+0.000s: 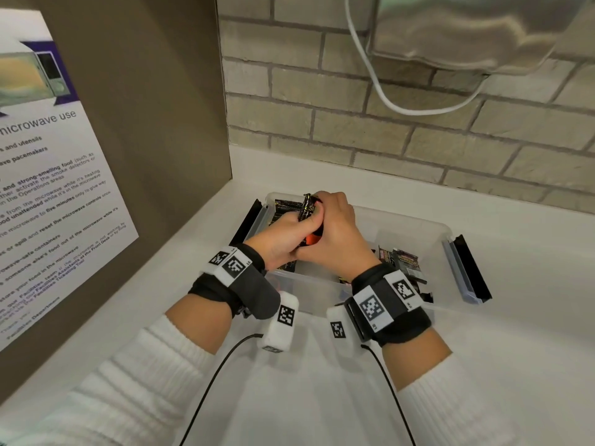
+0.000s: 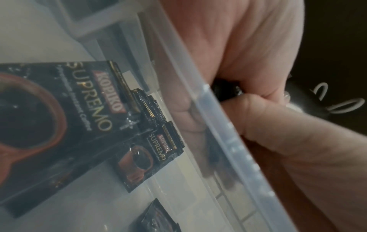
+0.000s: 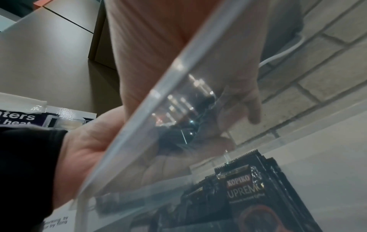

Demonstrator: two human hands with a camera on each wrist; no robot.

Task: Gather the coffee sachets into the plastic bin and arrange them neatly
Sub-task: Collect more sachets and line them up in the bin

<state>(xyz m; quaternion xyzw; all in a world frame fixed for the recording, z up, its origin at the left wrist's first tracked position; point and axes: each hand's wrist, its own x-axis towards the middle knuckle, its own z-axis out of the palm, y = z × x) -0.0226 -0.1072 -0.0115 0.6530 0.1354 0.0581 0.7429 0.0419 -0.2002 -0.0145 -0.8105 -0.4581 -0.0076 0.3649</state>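
Note:
A clear plastic bin (image 1: 415, 222) stands on the white counter by the brick wall. Both hands meet over its left half. My left hand (image 1: 283, 235) and right hand (image 1: 335, 230) together grip a bundle of black coffee sachets (image 1: 308, 209), held upright, with an orange patch at its lower end. More black sachets lie flat at the bin's far left (image 1: 285, 207) and in a loose pile at its right (image 1: 405, 262). Through the bin's wall (image 2: 200, 87) the left wrist view shows loose sachets (image 2: 147, 157) on the floor. In the right wrist view, sachets (image 3: 246, 188) stand behind the clear wall (image 3: 158, 100).
Black clip handles stick out at the bin's left (image 1: 248, 217) and right (image 1: 470, 268) ends. A brown cabinet side with a microwave notice (image 1: 54, 175) stands close on the left. A white cable (image 1: 380, 88) hangs from a steel dispenser (image 1: 467, 30) above.

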